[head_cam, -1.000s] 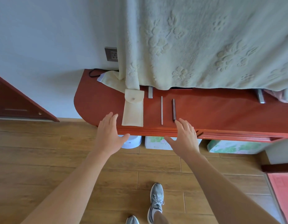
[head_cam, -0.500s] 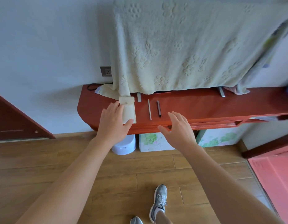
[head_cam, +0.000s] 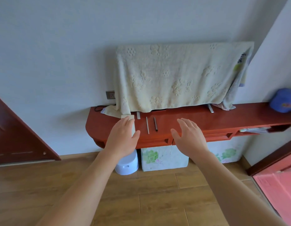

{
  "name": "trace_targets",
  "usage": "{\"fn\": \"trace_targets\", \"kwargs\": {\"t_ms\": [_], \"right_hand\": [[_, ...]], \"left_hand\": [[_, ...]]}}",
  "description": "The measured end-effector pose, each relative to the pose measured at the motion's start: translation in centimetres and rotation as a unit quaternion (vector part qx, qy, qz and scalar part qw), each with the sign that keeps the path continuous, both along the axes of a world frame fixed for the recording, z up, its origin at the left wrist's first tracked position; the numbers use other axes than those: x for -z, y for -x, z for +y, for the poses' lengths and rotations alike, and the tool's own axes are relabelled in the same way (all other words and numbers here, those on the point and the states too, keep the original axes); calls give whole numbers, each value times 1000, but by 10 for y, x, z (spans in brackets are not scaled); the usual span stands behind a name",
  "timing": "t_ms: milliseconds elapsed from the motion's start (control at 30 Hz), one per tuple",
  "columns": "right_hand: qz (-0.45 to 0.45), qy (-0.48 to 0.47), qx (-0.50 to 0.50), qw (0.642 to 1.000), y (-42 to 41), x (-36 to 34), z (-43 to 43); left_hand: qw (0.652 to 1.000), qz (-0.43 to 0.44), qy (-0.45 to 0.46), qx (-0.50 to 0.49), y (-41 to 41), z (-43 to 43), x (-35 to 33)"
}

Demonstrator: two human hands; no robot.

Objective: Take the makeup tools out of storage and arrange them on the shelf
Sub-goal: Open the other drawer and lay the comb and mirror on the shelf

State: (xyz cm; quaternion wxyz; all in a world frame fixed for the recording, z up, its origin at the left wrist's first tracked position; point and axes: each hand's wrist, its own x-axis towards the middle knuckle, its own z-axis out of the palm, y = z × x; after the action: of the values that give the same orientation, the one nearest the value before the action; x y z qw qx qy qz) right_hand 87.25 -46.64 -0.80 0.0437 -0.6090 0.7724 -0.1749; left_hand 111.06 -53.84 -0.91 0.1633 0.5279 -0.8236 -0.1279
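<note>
Two slim makeup tools lie side by side on the red wooden shelf (head_cam: 223,119), near its left end and running from back to front edge: a pale silver stick (head_cam: 147,125) and, just to its right, a dark pencil (head_cam: 155,124). They are close together but not touching. Left of them lies a cream fabric pouch (head_cam: 132,119), mostly hidden behind the left hand. A short grey bar (head_cam: 138,115) sits at the back, just beside the pouch's top.

Behind the tools, a cream flower-embossed towel (head_cam: 174,79) drapes over something standing on the shelf, its hem reaching the shelf surface. A wall socket (head_cam: 110,95) sits left of the towel. A blue object (head_cam: 282,100) rests at the shelf's right end. Under the shelf stand a pale blue stool (head_cam: 127,165) and a floral-printed box (head_cam: 164,158).

The left hand (head_cam: 122,137) hovers in front of the pouch, fingers spread and holding nothing. The right hand (head_cam: 188,137) hovers over the shelf's front edge to the right of the pencil, fingers likewise apart and empty.
</note>
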Motion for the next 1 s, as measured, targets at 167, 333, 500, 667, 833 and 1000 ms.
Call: {"fn": "trace_targets", "kwargs": {"t_ms": [167,333,500,667,833,1000], "right_hand": [[-10,3,-5,1000,16,-11,30],[-12,2,13,1000,45,-16,64],[-18,-5,83,996,77,-20,92],[-29,-6,183,983,100,-22,119],[-48,-17,282,958,122,-20,156],[-55,-12,344,937,163,-23,210]], "left_hand": [[1000,-8,1,4,22,30,-14],[1000,0,7,28,63,55,-25],[996,-5,9,90,107,54,-26],[981,-7,8,192,158,40,-27],[959,-4,10,284,215,47,-26],[939,-4,6,345,287,78,-23]]}}
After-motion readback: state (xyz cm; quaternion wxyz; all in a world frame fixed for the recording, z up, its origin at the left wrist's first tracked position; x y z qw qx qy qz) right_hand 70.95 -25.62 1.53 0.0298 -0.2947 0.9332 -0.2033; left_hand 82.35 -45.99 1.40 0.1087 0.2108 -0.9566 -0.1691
